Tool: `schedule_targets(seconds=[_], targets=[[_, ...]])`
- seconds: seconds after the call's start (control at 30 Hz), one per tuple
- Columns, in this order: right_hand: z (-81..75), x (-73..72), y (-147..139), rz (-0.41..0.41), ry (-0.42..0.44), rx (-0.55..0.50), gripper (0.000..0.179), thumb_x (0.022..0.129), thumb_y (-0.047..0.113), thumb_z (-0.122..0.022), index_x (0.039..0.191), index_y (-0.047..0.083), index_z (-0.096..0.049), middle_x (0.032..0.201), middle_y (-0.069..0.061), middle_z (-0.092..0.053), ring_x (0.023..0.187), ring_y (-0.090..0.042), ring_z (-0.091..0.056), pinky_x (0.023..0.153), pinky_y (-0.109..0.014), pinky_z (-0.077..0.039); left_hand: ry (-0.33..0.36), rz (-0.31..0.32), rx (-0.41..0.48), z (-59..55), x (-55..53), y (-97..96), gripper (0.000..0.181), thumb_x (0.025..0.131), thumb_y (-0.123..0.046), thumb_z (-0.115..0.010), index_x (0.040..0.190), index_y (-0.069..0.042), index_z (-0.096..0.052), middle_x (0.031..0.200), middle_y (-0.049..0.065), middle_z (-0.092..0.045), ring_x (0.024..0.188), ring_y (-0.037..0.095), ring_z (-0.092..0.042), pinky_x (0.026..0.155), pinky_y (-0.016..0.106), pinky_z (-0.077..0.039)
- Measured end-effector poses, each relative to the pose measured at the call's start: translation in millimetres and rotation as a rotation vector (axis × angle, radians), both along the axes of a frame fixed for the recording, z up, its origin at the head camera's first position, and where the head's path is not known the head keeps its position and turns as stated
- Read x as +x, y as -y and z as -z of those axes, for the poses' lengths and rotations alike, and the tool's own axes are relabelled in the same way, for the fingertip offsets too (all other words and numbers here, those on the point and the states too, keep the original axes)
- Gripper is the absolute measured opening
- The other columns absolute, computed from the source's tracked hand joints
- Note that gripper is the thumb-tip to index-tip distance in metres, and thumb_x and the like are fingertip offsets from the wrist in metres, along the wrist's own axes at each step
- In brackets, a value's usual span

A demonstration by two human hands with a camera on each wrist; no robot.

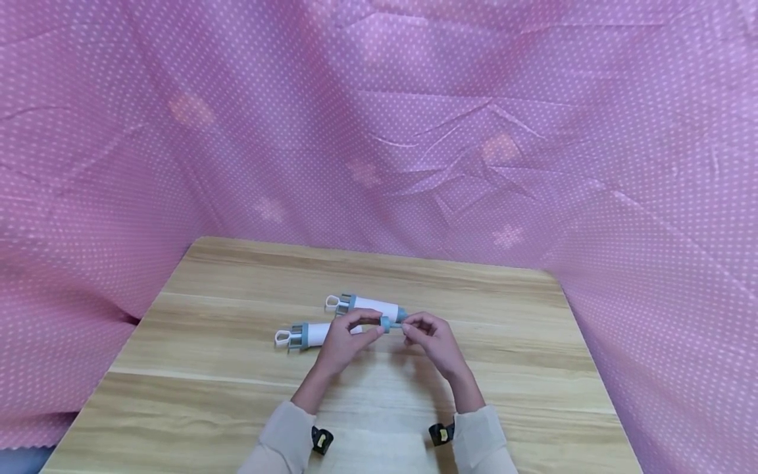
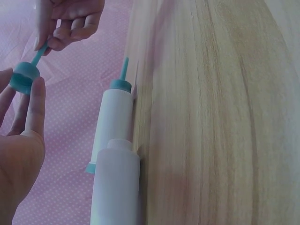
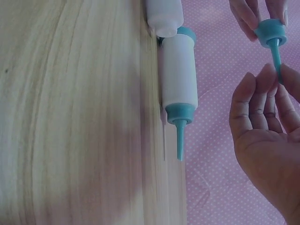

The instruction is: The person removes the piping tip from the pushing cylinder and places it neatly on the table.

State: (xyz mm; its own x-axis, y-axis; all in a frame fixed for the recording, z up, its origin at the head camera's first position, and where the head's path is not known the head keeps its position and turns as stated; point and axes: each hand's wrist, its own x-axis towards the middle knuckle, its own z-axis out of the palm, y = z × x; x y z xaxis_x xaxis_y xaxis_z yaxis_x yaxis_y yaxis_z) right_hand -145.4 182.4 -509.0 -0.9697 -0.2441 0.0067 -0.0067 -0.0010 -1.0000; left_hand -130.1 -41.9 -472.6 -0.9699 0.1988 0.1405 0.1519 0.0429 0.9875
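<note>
The left hand (image 1: 346,339) pinches the round collar of a teal plastic nozzle cap with a slim spout (image 3: 272,32), thumb and fingertips drawn in to the collar's width; the right hand (image 1: 435,342) pinches the spout, thumb and fingertips nearly meeting around it, the remaining fingers loosely bent; the cap is held up between the hands, above a pale wood-grain table (image 1: 225,408); a white plastic cylindrical bottle with a bare neck (image 2: 116,187) lies on its side near the left hand, and just beyond it lies a white plastic bottle with its own teal nozzle fitted (image 3: 179,70); the likeliest trouble is a slip, since both holds look to be by fingertips alone, and a dropped round cap could roll; a hard sideways pull on so thin a spout could bend it or lever the collar loose from the left fingers; a careless left wrist could also nudge the bare-necked bottle; whether that holds anything to spill, I cannot tell
</note>
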Motion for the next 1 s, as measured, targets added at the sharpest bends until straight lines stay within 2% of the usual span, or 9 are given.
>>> schedule_targets(seconds=[0.23,0.4,0.5,0.7,1.0], targets=[[0.3,-0.6,2.9,-0.007,0.013,-0.085,0.026,0.098,0.004,-0.066,0.114,-0.015,-0.061,0.096,-0.01,-0.067,0.084,-0.017,-0.068,0.084,-0.037,-0.06,-0.046,-0.005,0.01,0.8,-1.9,0.7,0.028,0.089,-0.001,-0.076,0.116,0.007,-0.069,0.116,0.019,-0.071,0.111,0.032,-0.065,0.1,0.052,-0.049],[1.2,-0.2,4.7,-0.012,0.02,-0.119,0.027,0.099,0.004,-0.065,0.115,-0.017,-0.059,0.103,-0.029,-0.064,0.085,-0.017,-0.069,0.084,-0.038,-0.06,-0.062,-0.013,0.038,1.3,-3.4,1.4,0.028,0.088,0.001,-0.076,0.114,0.009,-0.069,0.117,0.021,-0.071,0.112,0.032,-0.065,0.101,0.054,-0.048],[0.7,0.8,6.2,0.001,0.03,-0.13,0.026,0.098,0.003,-0.065,0.115,-0.016,-0.059,0.104,-0.033,-0.063,0.084,-0.018,-0.069,0.084,-0.038,-0.06,-0.064,-0.007,0.036,2.1,-3.6,1.6,0.028,0.089,0.0,-0.076,0.115,0.009,-0.07,0.118,0.019,-0.07,0.114,0.032,-0.064,0.102,0.053,-0.048],[-2.2,5.2,9.0,-0.021,0.049,-0.157,0.027,0.099,0.004,-0.064,0.115,-0.016,-0.058,0.098,-0.016,-0.069,0.085,-0.017,-0.069,0.086,-0.037,-0.059,-0.056,-0.003,0.0,3.7,1.2,-0.1,0.029,0.088,-0.003,-0.078,0.116,0.006,-0.072,0.12,0.015,-0.071,0.117,0.032,-0.063,0.1,0.05,-0.05],[-3.9,8.3,9.4,-0.041,0.03,-0.189,0.026,0.099,0.0,-0.062,0.115,-0.019,-0.055,0.095,-0.006,-0.07,0.084,-0.015,-0.068,0.084,-0.033,-0.059,-0.076,-0.026,0.003,3.6,6.1,-4.4,0.028,0.088,-0.003,-0.078,0.115,0.003,-0.073,0.12,0.016,-0.07,0.118,0.037,-0.062,0.101,0.063,-0.044]])
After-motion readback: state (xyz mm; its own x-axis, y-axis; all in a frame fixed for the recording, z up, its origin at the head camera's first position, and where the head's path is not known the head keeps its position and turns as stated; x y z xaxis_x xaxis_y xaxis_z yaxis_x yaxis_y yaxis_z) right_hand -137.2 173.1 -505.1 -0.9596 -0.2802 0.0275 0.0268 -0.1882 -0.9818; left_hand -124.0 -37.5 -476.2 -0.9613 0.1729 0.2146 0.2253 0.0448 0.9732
